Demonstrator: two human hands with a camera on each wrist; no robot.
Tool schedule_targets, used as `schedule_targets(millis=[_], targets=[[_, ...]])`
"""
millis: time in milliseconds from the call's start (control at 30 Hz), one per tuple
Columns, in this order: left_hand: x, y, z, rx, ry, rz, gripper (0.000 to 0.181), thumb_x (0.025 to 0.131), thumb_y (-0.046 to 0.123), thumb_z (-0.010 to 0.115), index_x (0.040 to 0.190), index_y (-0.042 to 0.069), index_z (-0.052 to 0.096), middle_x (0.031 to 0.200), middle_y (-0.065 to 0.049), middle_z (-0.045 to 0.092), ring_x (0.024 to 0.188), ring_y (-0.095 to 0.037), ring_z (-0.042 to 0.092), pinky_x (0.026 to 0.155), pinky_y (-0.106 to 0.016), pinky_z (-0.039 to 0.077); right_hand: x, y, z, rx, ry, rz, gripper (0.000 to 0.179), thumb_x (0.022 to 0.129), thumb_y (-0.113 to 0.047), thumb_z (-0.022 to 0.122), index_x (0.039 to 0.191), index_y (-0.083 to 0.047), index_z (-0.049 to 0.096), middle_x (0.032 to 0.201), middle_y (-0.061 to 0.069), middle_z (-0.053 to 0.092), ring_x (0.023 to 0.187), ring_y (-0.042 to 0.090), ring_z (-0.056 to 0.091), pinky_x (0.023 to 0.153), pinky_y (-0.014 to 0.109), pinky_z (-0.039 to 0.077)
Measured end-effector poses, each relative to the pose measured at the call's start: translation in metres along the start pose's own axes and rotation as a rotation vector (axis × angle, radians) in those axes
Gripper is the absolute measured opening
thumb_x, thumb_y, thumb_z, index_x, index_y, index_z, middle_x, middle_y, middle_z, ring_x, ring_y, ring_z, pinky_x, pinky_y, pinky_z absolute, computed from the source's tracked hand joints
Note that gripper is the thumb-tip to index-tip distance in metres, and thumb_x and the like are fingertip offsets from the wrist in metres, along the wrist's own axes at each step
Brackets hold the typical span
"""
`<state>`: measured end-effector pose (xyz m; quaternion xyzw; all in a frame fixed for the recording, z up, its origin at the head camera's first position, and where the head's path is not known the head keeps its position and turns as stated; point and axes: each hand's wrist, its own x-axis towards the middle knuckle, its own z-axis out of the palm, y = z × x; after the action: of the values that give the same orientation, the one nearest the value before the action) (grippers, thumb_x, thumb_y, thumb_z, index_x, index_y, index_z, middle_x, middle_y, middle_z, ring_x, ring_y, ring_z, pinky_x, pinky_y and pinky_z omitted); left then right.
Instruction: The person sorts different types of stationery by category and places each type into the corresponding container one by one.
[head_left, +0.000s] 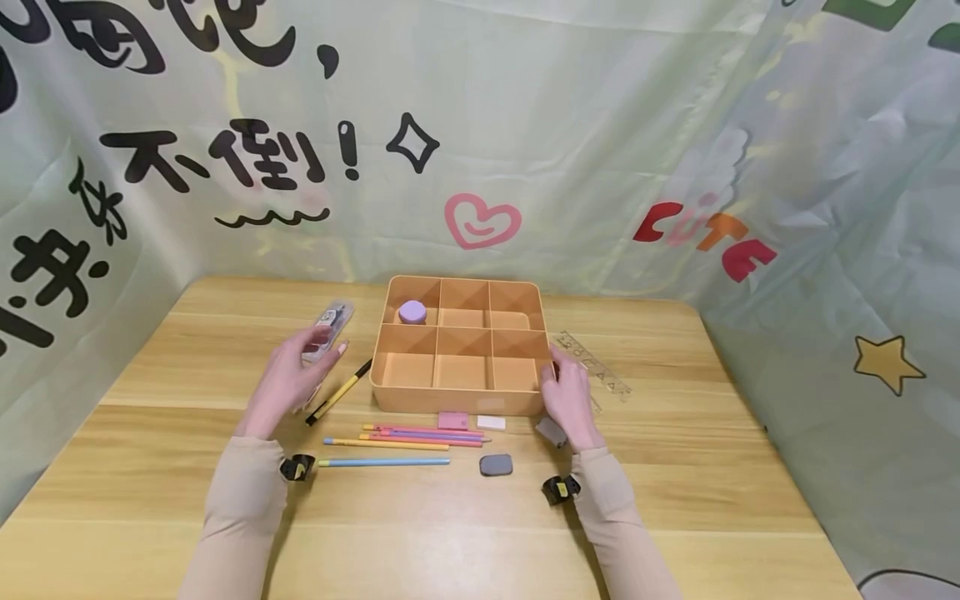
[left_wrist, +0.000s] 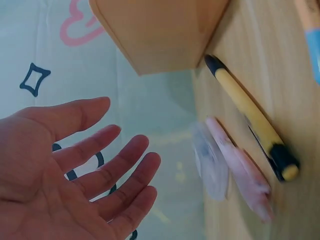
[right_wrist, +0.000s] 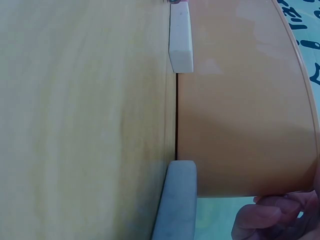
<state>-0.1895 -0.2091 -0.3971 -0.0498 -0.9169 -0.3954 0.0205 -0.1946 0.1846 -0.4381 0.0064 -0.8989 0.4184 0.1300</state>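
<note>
Head view: orange six-compartment box [head_left: 420, 402] sits toward the table's far side, right hand [head_left: 572, 396] at its right wall, fingers curled, apparently pinching the rim. Left hand [head_left: 288, 379] is at the clear case [head_left: 336, 318], left of the box, thumb and fingers spread wide. Risk: if the box shifts toward the person, its front wall could push the pink eraser [head_left: 452, 420] and white eraser [head_left: 491, 422] into the pencils [head_left: 405, 444] — these might then roll. A jolt could also shift the purple round item [head_left: 412, 312] in the rear left compartment.

Surface and room: wood-grain table [head_left: 712, 467]; pale printed cloth [head_left: 585, 125] hangs behind and at both sides.

Left wrist view: fingers apart, gripping nothing. The case lies close beside a pink pen-shaped item [left_wrist: 240, 167] and the yellow-black pen [head_left: 341, 392] — a careless grasp could knock either.

Right wrist view: fingers bent beside the box; thumb contact cannot be told. A grey eraser [right_wrist: 175, 205] stands near the corner; a sideways wrist movement might topple it.
</note>
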Motion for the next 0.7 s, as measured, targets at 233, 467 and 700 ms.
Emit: schedule_targets(millis=[233,467,700], targets=[[-0.005,-0.017,-0.005,0.026,-0.048,-0.032,0.051,0.099,0.017,0.061,0.143,-0.007,0.047,0.135,-0.036,0.056,0.123,-0.053,0.054,0.104,-0.065,0.044,-0.001,0.0,0.0,0.006,0.003,0.002,0.047,0.095,-0.002,0.048,0.141,0.0,0.056,0.14,0.023,0.06,0.129,0.037,0.059,0.106,0.054,0.048],[-0.004,-0.027,-0.008,0.021,-0.098,-0.084,0.054,0.098,0.016,0.062,0.145,-0.005,0.044,0.14,-0.035,0.05,0.124,-0.053,0.054,0.102,-0.065,0.046,0.0,0.002,0.0,0.0,0.004,0.006,0.047,0.095,-0.001,0.048,0.141,0.005,0.054,0.141,0.025,0.058,0.132,0.039,0.057,0.109,0.054,0.046],[-0.003,-0.032,-0.009,0.118,-0.141,-0.105,0.058,0.102,0.027,0.057,0.151,0.001,0.039,0.154,-0.041,0.025,0.135,-0.062,0.034,0.105,-0.078,0.031,-0.001,0.001,0.0,-0.001,-0.001,0.008,0.048,0.095,-0.002,0.049,0.142,0.003,0.054,0.138,0.025,0.061,0.123,0.038,0.062,0.102,0.053,0.05]])
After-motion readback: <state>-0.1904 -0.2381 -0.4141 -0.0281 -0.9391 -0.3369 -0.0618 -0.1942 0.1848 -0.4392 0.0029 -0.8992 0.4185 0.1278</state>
